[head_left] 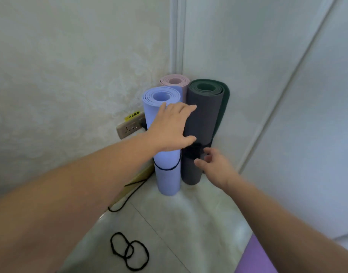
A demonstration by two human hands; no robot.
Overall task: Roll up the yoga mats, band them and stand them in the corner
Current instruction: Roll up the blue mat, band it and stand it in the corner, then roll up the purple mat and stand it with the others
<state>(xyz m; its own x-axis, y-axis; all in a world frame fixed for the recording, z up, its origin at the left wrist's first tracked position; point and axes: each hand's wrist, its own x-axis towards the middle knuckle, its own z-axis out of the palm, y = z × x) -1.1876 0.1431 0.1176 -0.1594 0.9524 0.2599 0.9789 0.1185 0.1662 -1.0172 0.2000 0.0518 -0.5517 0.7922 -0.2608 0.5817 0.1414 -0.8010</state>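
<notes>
We find three rolled mats upright in the corner: lilac mat (165,134), pink mat (174,80), dark grey mat (203,123). Left hand (169,128) rests flat, fingers spread, across lilac and grey; right hand (213,164), fingers loosely apart, nears the grey mat's band (192,152). Foam looks light, pliant, grippy; we judge mid-roll the best hold.

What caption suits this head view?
Both hands steady the dark rolled mat beside two others in the corner.
</notes>
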